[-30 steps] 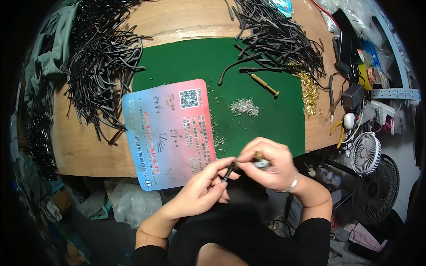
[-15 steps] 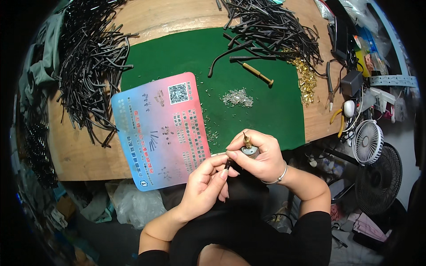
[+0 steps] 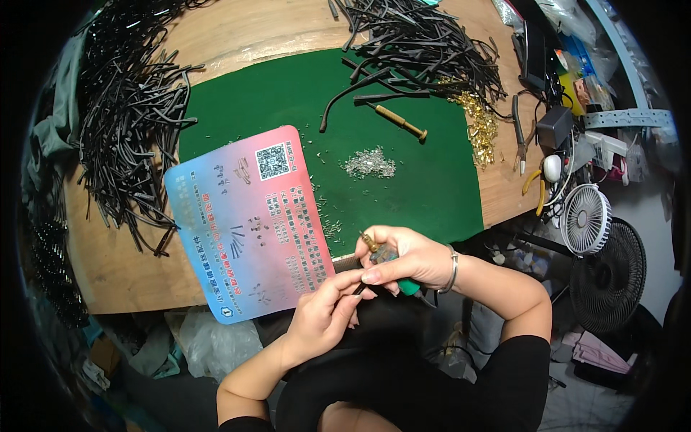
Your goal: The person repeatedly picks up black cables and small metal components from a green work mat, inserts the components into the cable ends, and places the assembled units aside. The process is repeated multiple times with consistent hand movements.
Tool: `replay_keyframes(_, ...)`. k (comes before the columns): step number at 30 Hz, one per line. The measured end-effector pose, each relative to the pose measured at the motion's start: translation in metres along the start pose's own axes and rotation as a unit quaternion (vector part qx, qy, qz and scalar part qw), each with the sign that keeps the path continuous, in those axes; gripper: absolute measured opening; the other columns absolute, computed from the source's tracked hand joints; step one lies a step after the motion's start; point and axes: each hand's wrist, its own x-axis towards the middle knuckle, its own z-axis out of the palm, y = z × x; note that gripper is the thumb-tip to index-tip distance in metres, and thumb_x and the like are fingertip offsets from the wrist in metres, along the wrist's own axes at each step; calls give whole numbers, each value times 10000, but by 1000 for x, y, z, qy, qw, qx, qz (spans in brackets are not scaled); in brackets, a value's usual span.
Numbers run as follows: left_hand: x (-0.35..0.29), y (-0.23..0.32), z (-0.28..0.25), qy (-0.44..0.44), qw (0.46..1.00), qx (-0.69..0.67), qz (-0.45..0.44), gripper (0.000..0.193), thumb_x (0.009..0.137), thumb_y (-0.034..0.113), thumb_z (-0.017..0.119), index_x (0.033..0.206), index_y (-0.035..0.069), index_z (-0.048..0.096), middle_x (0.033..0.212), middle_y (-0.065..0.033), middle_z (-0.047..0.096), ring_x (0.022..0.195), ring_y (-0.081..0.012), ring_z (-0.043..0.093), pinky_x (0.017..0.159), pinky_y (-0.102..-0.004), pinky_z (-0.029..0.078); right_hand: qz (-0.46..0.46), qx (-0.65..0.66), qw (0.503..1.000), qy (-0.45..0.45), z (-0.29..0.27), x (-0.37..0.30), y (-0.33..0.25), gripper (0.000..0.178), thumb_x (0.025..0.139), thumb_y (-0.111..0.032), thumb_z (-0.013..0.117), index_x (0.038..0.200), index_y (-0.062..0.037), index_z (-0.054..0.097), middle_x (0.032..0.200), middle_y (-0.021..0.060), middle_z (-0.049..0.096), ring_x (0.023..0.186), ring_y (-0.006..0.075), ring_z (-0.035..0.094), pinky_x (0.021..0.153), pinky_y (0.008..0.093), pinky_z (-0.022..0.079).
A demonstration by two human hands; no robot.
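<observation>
My right hand (image 3: 417, 259) is wrapped round a small powered screwdriver (image 3: 381, 254) with a brass nose, a grey metal body and a green end showing below the fingers. Its thin tip points up and to the left. Just beside it, my left hand (image 3: 317, 317) pinches a small dark piece (image 3: 360, 289), probably the end of a glasses temple; most of it is hidden by the fingers. The fingertips of both hands meet at this piece, in front of the near edge of the green mat (image 3: 425, 198). A pink and blue printed pad (image 3: 248, 194) lies left of them, with small screws and pins on it.
Tiny silver screws (image 3: 369, 163) lie heaped on the mat, near a brass hand screwdriver (image 3: 401, 123). Black glasses temples (image 3: 432, 50) and gold hinge-like parts (image 3: 481, 129) are piled at the far right. Dark frame parts (image 3: 133, 137) cover the left. Fans (image 3: 586, 219) stand at right.
The powered screwdriver has tilted over to the left, and its green end has come into view. My right hand has turned and moved slightly down. The whole view has shifted a little.
</observation>
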Motion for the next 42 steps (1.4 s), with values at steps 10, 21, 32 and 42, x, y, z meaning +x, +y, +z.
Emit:
replay_keyframes(10,4,6,-6,54,996,-5,-65,343,891,-45,404,1226,3,462,919,-83,589,555,-73,536,511,-208,467,-173,-494,837,161,-16,-16,6,404,859,-261,568,1140,-20,405,1026,196,490,924,332,555,794,383,462)
replay_keyframes(21,20,-1,-15,146,984,100,-19,322,873,-46,421,1186,12,470,818,-76,614,546,-101,584,524,-237,482,-271,-694,593,306,-20,1,1,361,781,-107,619,1138,-103,567,864,93,481,598,211,589,489,313,484)
replay_keyframes(32,15,-3,-17,137,987,-68,-54,306,919,-29,383,1220,-1,431,910,-102,587,562,-81,547,505,-204,469,-259,-728,562,294,-19,5,0,377,753,-97,628,1126,-105,570,835,84,483,589,202,588,473,304,478)
replay_keyframes(42,25,5,-25,144,982,-60,-108,289,918,-28,386,1204,-21,420,953,-87,573,576,-62,548,517,-192,484,-252,-749,550,269,-19,6,-4,477,706,-93,618,1170,-132,509,870,113,467,539,214,565,443,326,493)
